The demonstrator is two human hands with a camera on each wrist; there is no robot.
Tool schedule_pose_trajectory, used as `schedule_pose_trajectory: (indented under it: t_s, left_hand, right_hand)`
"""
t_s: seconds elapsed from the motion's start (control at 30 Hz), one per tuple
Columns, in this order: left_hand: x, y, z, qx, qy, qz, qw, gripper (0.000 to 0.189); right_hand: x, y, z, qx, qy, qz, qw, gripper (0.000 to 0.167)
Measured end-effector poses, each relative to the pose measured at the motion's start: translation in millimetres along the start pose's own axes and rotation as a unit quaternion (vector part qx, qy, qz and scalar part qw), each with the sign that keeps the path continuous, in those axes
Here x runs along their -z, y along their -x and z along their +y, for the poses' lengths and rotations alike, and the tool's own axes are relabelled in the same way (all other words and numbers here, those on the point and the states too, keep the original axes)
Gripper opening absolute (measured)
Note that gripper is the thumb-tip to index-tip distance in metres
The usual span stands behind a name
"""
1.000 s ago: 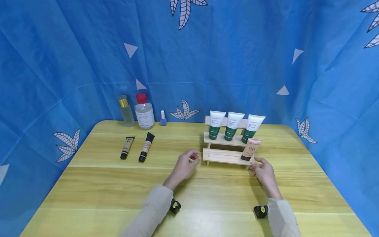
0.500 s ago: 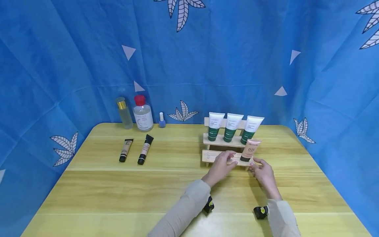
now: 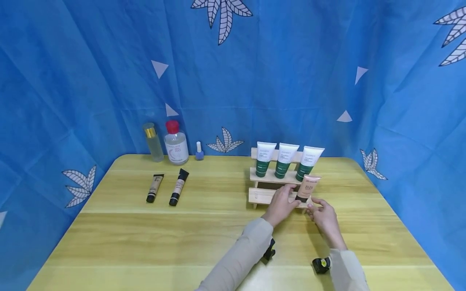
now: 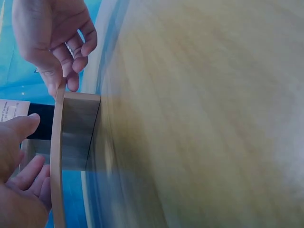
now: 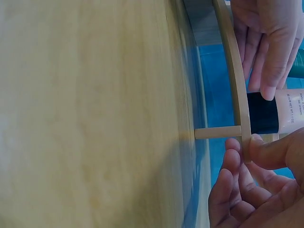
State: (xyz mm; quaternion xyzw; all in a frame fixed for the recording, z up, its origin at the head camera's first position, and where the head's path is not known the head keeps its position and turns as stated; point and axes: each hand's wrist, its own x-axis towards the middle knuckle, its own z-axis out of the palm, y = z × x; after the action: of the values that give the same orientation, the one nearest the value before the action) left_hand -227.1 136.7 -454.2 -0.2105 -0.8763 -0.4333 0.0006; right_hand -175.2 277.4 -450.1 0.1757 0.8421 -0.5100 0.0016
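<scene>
A pink BB cream tube (image 3: 308, 186) stands cap-down at the right end of the lowest step of the wooden display rack (image 3: 261, 195). My left hand (image 3: 280, 205) reaches in from the front and holds the tube low down. Its thumb lies against the black cap (image 4: 43, 121) in the left wrist view, the fingers on the far side of the cap partly hidden. At the rack's right end, my right hand (image 3: 325, 219) pinches the edge of the bottom step between thumb and fingers, just beside the tube.
Three white-and-green tubes (image 3: 286, 159) stand on the step behind. At the left lie two small tubes (image 3: 178, 187). A glass bottle with a gold collar (image 3: 154, 146), a red-capped bottle (image 3: 176, 148) and blue nail polish (image 3: 199, 154) line the back edge, before a blue curtain (image 3: 291, 72).
My left hand has come from left of the rack, over its bottom step, to the BB cream tube and taken hold of it. The right hand has stayed at the rack's right end.
</scene>
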Motion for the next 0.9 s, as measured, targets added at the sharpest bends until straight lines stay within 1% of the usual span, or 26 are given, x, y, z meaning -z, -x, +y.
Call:
schedule_pose_trajectory:
  t_s: [0.1,0.2,0.37,0.47,0.57,0.7,0.8,0.9]
  left_hand:
    - [-1.4,-2.5,2.4,0.009,-0.006,-0.012,0.9999,0.048]
    - [-4.0,-3.6,5.5,0.022,-0.034,-0.017,0.9990,0.047]
    - [-8.0,-5.3,11.7,0.025,-0.088,0.003,0.9958,0.045]
    - [-9.7,-5.3,13.8,0.024,-0.104,0.010,0.9942,0.042]
    - [-11.5,-4.7,13.7,0.023,-0.106,0.011,0.9940,0.038]
    - [-12.1,-3.0,11.4,0.014,-0.093,0.011,0.9955,0.033]
    - [-10.7,-1.6,8.8,-0.002,-0.082,0.012,0.9965,0.031]
    - [-9.3,0.3,3.9,-0.026,-0.075,0.019,0.9967,0.030]
  right_hand:
    - [0.8,0.1,1.4,-0.003,0.001,-0.001,1.0000,0.045]
    - [0.7,0.3,2.6,-0.001,0.000,0.000,1.0000,0.045]
    - [0.2,-0.1,2.1,0.006,0.000,0.004,1.0000,0.044]
    - [-0.7,0.1,1.8,0.007,0.004,0.007,0.9999,0.043]
    - [-1.6,0.4,1.8,0.007,0.003,0.008,0.9999,0.042]
    - [-1.8,0.1,2.5,0.005,0.004,0.006,1.0000,0.042]
    - [-1.2,-0.6,2.8,0.007,0.006,0.005,0.9999,0.042]
    - [-0.8,-1.3,2.5,0.010,0.006,0.003,0.9999,0.043]
